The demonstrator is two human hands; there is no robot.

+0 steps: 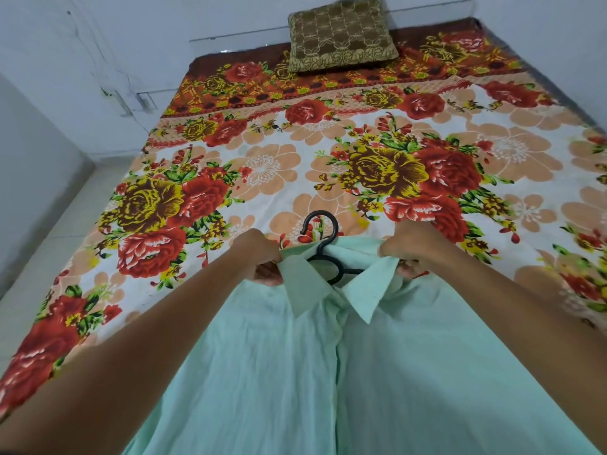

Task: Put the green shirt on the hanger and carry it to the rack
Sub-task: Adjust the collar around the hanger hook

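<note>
Shirt: the green shirt (295, 372) hangs between both hands, over the bed (328, 152).
Left hand (262, 257): pinches the collar's left shoulder.
Right hand (405, 249): grips the right shoulder.
Hanger (323, 247): black, inside the collar, hook protruding upward.
Pillow (341, 34): at the bed's head.

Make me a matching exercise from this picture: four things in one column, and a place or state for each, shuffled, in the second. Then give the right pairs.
Things
1. black plastic hanger
2. brown patterned square cushion
3. pale green collared shirt
4. left hand

Places or states
A. at the far end of the bed with the floral sheet, against the wall
B. grips the shirt's shoulder beside one collar tip
C. hook sticks out above the collar, body inside the neck opening
D. hangs down toward the camera, held at both shoulders

Pairs: 1-C, 2-A, 3-D, 4-B
</note>
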